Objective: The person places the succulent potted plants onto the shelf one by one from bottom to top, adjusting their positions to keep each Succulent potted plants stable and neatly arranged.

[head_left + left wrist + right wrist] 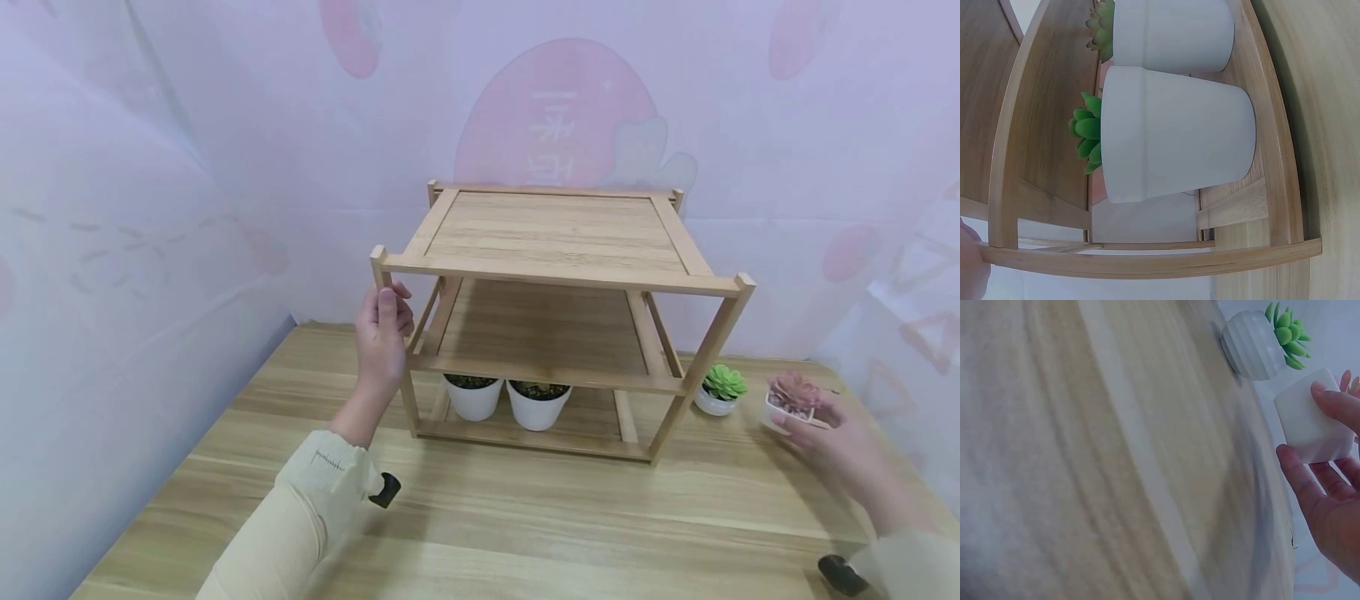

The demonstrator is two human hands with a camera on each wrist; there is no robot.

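With left hand [384, 333], we are gripping front left post [409, 407] of wooden rack [558, 273]; tugging could be tipping round pots [538, 407] on bottom tier. With right hand [847, 446], we are pinching pink succulent [793, 392] by squarish pot [1309, 419], near table's [525, 517] far right corner. Smooth sides could be slipping; swinging left could be knocking green succulent [723, 382] over.

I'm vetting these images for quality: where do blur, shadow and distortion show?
Head view: the right hand looks smeared, the left hand crisper, and the middle shelf board sits in shade; left wrist view: the lower wooden rail appears bowed, likely by the lens; right wrist view: the tabletop looks soft, with a shadow across it.
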